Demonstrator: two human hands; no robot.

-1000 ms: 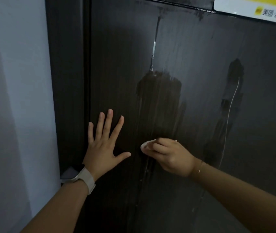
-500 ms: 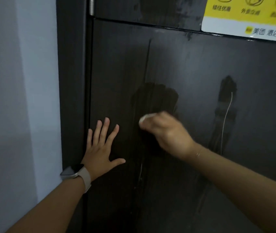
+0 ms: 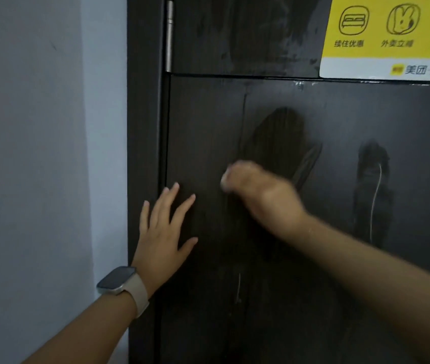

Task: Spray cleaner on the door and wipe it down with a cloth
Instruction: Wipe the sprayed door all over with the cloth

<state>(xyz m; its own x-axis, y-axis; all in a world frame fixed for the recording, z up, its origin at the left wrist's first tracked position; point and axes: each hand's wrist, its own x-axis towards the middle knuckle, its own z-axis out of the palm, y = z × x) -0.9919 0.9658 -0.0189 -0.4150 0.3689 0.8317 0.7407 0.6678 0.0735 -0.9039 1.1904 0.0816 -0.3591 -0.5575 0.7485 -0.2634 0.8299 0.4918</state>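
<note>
The dark brown door fills most of the view, streaked with wet patches and thin drips of cleaner. My left hand lies flat on the door near its hinge edge, fingers spread and straight. My right hand, blurred, is curled round a small white cloth that only peeks out past the fingers, and it holds the cloth against the door just below a dark wet patch. The spray bottle is not in view.
A yellow and white sticker sits at the door's upper right. A metal hinge runs along the dark frame at upper left. A pale wall lies left of the frame. A second wet streak runs down the right.
My right hand has moved up the door with the cloth, spreading the dark wet patch. The view has tilted upward, showing more of the sticker and hinge. My left hand stays pressed flat.
</note>
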